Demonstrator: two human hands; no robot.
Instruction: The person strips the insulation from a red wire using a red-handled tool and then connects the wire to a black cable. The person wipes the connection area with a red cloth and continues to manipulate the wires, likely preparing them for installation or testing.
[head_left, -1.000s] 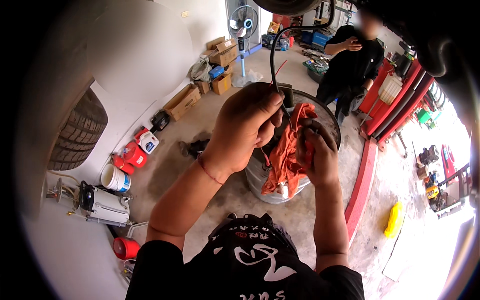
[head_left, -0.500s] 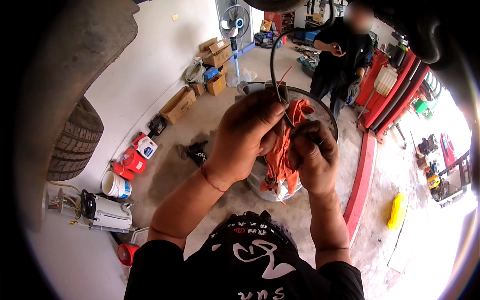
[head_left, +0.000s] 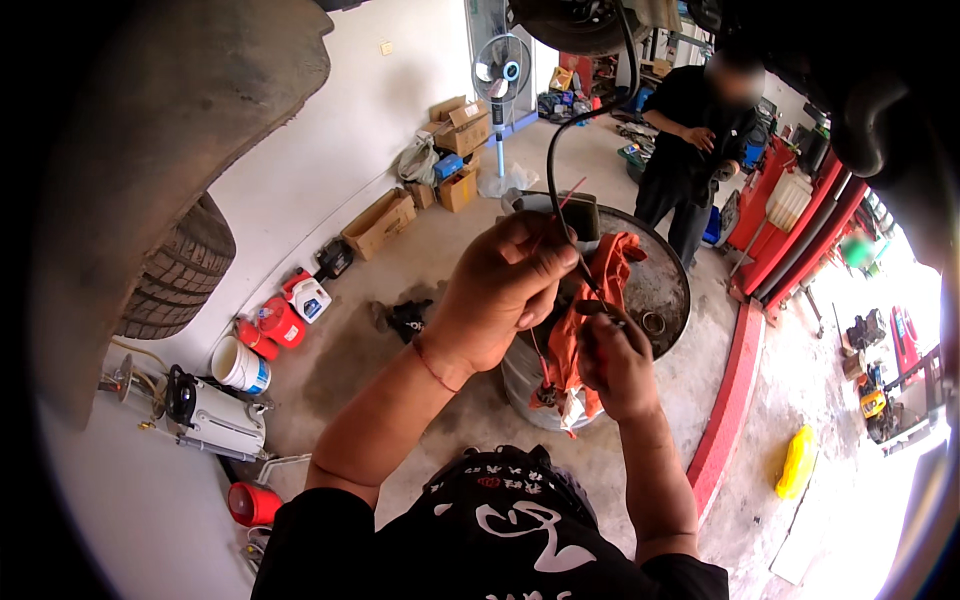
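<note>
A black cable (head_left: 553,160) hangs in a curve from the vehicle above and runs down to my hands. My left hand (head_left: 500,295) pinches it between thumb and fingers. A thin red straw-like stick (head_left: 571,193) pokes out above that same hand, and a similar red length shows below it. My right hand (head_left: 617,365) is closed round the lower stretch of the cable, just right of and below the left; its fingers hide the cable's end. Beneath both hands an orange-red cloth (head_left: 618,262) drapes over a round metal drum (head_left: 672,268), which has a small ring (head_left: 653,322) on its top.
A tyre (head_left: 185,270) and dark bodywork (head_left: 230,80) hang at the left. Along the wall stand cardboard boxes (head_left: 380,222), a fan (head_left: 498,120), red jugs (head_left: 280,322) and a white bucket (head_left: 240,365). Another person (head_left: 690,150) stands beyond the drum, near red lift posts (head_left: 800,235).
My view has shifted, so the scene sits lower and further right. My right hand has dropped slightly from the left, showing more cable between them. The other person's head is bent lower.
</note>
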